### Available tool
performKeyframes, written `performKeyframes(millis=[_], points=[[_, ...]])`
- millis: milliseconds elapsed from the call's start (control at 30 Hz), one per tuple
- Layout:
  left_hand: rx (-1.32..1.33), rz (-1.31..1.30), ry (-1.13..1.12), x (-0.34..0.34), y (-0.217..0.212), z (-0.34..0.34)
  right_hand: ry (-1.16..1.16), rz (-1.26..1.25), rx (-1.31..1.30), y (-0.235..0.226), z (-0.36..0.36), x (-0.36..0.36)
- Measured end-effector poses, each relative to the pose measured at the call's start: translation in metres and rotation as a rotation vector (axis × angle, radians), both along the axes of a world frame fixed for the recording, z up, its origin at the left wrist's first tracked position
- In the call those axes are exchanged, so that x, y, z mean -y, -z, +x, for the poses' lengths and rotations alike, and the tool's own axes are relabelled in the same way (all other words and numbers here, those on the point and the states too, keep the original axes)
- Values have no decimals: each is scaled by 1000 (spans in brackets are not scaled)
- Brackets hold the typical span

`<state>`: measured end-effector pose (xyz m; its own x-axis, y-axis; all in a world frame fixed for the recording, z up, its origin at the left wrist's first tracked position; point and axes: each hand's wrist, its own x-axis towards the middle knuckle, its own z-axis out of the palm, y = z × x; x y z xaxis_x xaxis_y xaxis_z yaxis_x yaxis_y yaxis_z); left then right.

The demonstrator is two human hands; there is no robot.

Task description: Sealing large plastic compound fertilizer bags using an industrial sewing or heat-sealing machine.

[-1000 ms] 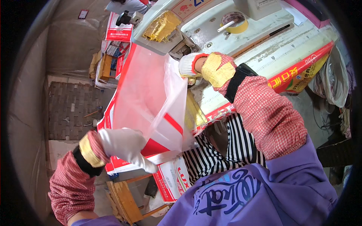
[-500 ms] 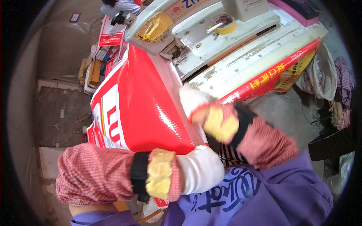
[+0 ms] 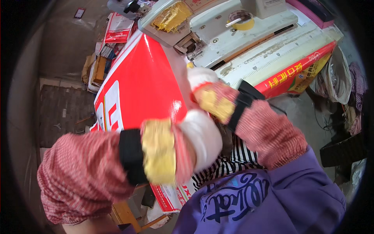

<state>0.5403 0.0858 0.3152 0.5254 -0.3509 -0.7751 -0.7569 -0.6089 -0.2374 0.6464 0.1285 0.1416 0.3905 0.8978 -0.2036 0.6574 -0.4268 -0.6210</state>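
Note:
A large glossy red-and-white woven bag [image 3: 150, 84] lies slanted in front of me, its upper end under the head of a grey-white sewing machine [image 3: 191, 45]. My left hand [image 3: 200, 136], in a white glove and smeared by motion, is closed at the bag's near right corner; its fingers are mostly hidden. Just beyond it, my right hand [image 3: 200, 80], also gloved in white, is closed on the bag's right edge close to the machine's needle area. The fingertips of that hand point toward the machine. Both forearms wear red checked sleeves with black bands and yellow patches.
A yellow tape roll [image 3: 242, 21] with a white stick rests on the machine bed. Red-and-yellow sheeting [image 3: 290, 76] covers the table's front side. Stacked bags [image 3: 118, 29] stand at the far left, a white sack [image 3: 337, 78] at the right. A pink-and-black box [image 3: 313, 11] sits far right.
The bag has slid away from me, toward the machine. My left hand has moved far-ward with its corner, and my right hand has shifted slightly the same way. The view has shifted a little.

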Motion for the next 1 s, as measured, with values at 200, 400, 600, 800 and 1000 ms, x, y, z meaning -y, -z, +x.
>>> performKeyframes(millis=[200, 400, 600, 800, 1000], points=[[-146, 214, -324, -16, -32, 56, 190, 128, 260, 17, 15, -30], [-152, 342, -414, -28, -58, 21, 386, 279, 891, -27, -10, -26], [-329, -125, -326, 18, 8, 3, -179, 283, 289, -56, -1, 21], [-116, -291, -359, -5, 22, -19, 97, 854, -1048, -38, 17, 35], [-148, -405, -352, -2, 15, -17, 343, 379, -457, 6, 27, 44]])
